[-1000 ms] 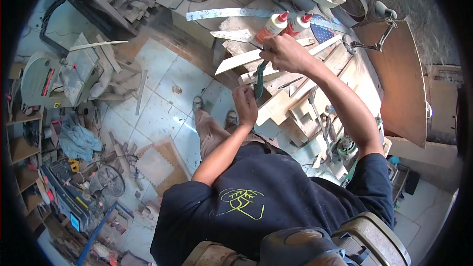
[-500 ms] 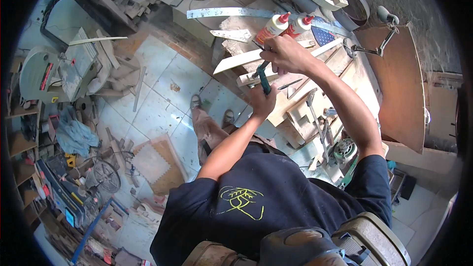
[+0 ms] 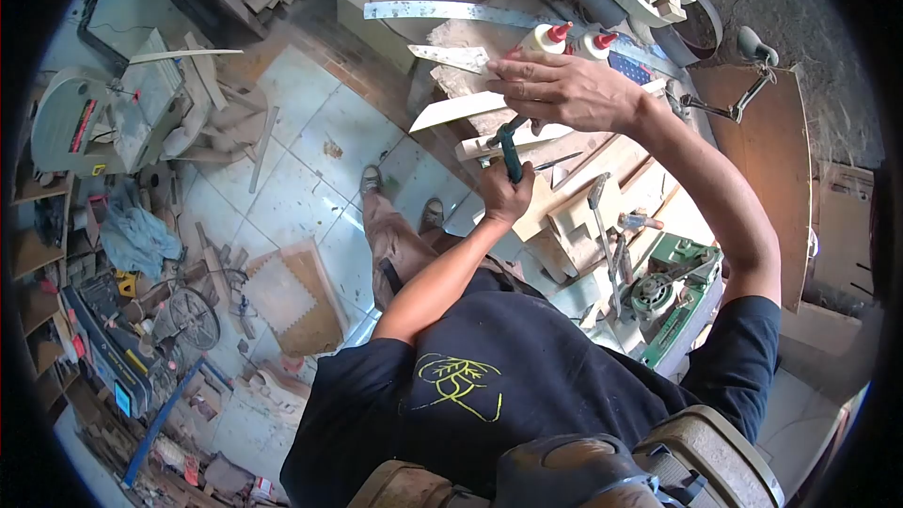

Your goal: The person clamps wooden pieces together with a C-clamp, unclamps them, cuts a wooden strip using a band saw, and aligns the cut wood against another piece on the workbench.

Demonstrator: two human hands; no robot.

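The right hand (image 3: 574, 92) has uncurled, the left hand (image 3: 506, 193) clenching the green tool (image 3: 511, 152), long axis pointing forward.

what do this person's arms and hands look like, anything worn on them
The left hand and right hand are ungloved, with no watch or band visible at either wrist. Plain, dark navy short sleeves reach roughly to the elbows, leaving both forearms bare.

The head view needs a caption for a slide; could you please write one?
Left hand gripping a green tool, right hand outstretched beside red-capped bottles.
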